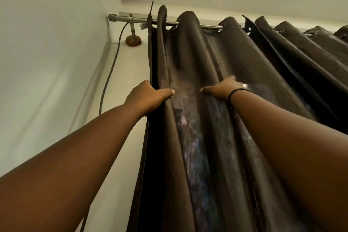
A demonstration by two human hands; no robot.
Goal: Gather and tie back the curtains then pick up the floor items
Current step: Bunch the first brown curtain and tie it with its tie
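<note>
A dark brown curtain [190,58] hangs in deep folds from a metal rod [139,19] near the ceiling. My left hand [146,96] grips the curtain's left edge, fingers wrapped behind the fabric and thumb in front. My right hand [222,89] clutches a fold further right; its fingers are blurred and partly buried in the cloth. A black band circles my right wrist. A second curtain panel [301,43] hangs bunched to the right. The floor and its items are out of view.
A grey cable [111,69] runs down the white wall from the rod's left end. The rod's bracket sits on a round wooden mount [133,40]. The room corner lies to the left.
</note>
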